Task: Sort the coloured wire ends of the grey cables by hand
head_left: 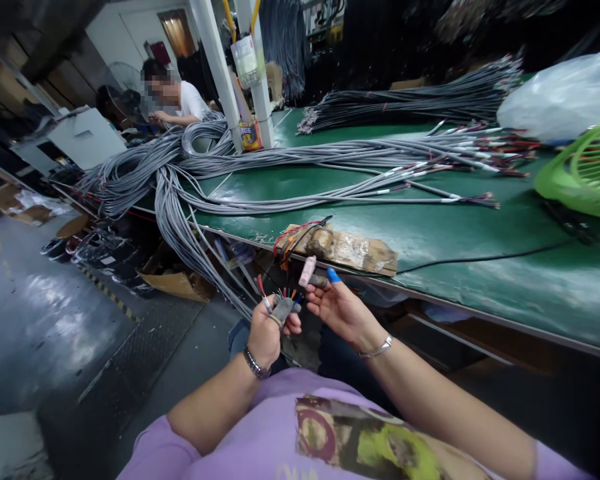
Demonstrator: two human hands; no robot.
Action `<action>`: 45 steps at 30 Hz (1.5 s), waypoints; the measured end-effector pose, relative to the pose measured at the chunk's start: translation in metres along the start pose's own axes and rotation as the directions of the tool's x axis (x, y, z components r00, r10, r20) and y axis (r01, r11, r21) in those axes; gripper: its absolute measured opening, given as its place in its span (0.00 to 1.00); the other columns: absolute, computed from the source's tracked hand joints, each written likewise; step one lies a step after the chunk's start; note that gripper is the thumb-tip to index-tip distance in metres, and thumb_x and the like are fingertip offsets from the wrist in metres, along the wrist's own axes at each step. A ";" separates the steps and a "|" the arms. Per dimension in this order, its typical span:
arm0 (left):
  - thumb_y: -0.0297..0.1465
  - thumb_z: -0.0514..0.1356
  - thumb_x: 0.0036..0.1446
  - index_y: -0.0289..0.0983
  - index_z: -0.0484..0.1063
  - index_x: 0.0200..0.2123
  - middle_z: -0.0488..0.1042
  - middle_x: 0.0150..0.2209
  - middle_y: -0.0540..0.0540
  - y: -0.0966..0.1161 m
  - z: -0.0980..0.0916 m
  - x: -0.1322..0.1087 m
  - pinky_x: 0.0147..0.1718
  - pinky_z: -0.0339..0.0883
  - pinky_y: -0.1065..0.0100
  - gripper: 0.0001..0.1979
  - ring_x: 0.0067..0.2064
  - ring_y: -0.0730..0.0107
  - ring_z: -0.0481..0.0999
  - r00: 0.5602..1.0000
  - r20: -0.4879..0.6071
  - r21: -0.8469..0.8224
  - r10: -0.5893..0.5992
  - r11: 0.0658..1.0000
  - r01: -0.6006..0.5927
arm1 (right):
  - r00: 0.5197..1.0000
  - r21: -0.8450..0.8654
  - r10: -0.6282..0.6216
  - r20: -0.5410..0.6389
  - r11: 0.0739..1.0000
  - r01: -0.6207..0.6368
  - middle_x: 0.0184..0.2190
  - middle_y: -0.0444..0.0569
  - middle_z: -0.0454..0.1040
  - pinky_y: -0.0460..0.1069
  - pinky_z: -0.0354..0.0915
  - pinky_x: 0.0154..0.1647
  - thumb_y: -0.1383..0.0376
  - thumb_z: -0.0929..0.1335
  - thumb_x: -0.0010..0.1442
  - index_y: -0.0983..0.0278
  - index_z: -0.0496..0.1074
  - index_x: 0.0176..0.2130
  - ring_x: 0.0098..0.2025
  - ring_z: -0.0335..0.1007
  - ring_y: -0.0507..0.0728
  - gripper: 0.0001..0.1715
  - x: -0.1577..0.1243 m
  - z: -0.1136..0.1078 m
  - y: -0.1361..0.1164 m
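Note:
My left hand [267,333] is closed on the end of a cable, with grey covers on its fingers. Thin coloured wires [286,293] fan out above those fingers, and a red wire [261,287] sticks up beside them. Just to the right is my right hand [347,312], palm partly showing, thumb in a blue cover and apart from the loosely bent fingers. A pinkish-white wrapped piece [307,272] shows at its fingertips; whether it is a finger wrap or a separate thing I cannot tell. Beyond both hands, a wooden block [350,250] with red and black leads lies at the table edge.
Long grey cables [300,157] lie across the green table [480,233], some hanging over its front edge. Black cables [405,103] are bundled behind. At the right are a green fan [587,170] and a plastic bag [565,97]. A co-worker [180,100] sits at the far left.

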State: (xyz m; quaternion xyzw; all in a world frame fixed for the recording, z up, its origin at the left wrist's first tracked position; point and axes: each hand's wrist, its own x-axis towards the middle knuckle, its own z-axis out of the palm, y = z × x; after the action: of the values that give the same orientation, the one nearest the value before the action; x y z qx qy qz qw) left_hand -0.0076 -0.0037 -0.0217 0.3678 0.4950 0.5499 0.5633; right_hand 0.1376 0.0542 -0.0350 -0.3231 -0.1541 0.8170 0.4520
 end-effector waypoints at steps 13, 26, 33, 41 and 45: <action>0.30 0.55 0.56 0.34 0.72 0.34 0.72 0.24 0.50 -0.023 -0.015 -0.007 0.24 0.63 0.72 0.07 0.23 0.74 0.69 0.967 0.256 0.442 0.009 0.888 -0.125 | 0.850 -0.687 -0.290 0.441 0.501 0.527 0.30 0.47 0.74 0.49 0.67 0.35 0.57 0.70 0.55 0.61 0.71 0.39 0.31 0.70 0.54 0.14 -0.051 0.012 0.009; 0.24 0.53 0.51 0.34 0.71 0.35 0.70 0.23 0.51 -0.022 -0.013 -0.019 0.16 0.61 0.76 0.09 0.17 0.78 0.66 0.908 0.393 0.540 -0.144 0.836 -0.101 | 0.852 -0.711 -0.199 0.484 0.479 0.515 0.28 0.45 0.71 0.47 0.65 0.29 0.59 0.70 0.55 0.63 0.69 0.38 0.28 0.66 0.52 0.12 -0.067 0.000 0.012; 0.33 0.61 0.52 0.34 0.69 0.34 0.73 0.28 0.48 -0.004 -0.003 -0.024 0.25 0.69 0.73 0.08 0.27 0.73 0.74 0.939 0.342 0.391 -0.029 0.913 -0.114 | 0.910 -0.664 -0.247 0.332 0.624 0.412 0.27 0.45 0.72 0.48 0.64 0.32 0.57 0.72 0.51 0.65 0.70 0.31 0.28 0.67 0.52 0.14 -0.058 -0.005 0.006; 0.39 0.65 0.48 0.34 0.70 0.25 0.72 0.22 0.49 0.009 0.001 -0.018 0.26 0.69 0.72 0.14 0.25 0.72 0.74 0.895 0.417 0.514 -0.159 0.853 -0.088 | 0.935 -0.679 -0.194 0.297 0.646 0.350 0.23 0.44 0.71 0.46 0.62 0.28 0.54 0.73 0.47 0.66 0.70 0.27 0.26 0.63 0.50 0.18 -0.066 -0.003 -0.007; 0.43 0.63 0.48 0.34 0.68 0.26 0.73 0.22 0.48 0.015 0.002 -0.012 0.22 0.67 0.73 0.17 0.23 0.72 0.75 0.854 0.425 0.459 -0.299 0.885 0.081 | 0.930 -0.668 -0.198 0.309 0.652 0.360 0.23 0.43 0.71 0.46 0.61 0.29 0.54 0.73 0.47 0.66 0.71 0.27 0.26 0.63 0.50 0.18 -0.065 0.002 -0.015</action>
State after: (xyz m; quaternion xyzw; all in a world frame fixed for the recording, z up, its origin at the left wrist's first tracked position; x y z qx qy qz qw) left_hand -0.0081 -0.0138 -0.0047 0.5550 0.4805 0.2589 0.6278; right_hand 0.1704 0.0079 -0.0005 -0.3576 -0.5531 0.6417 0.3929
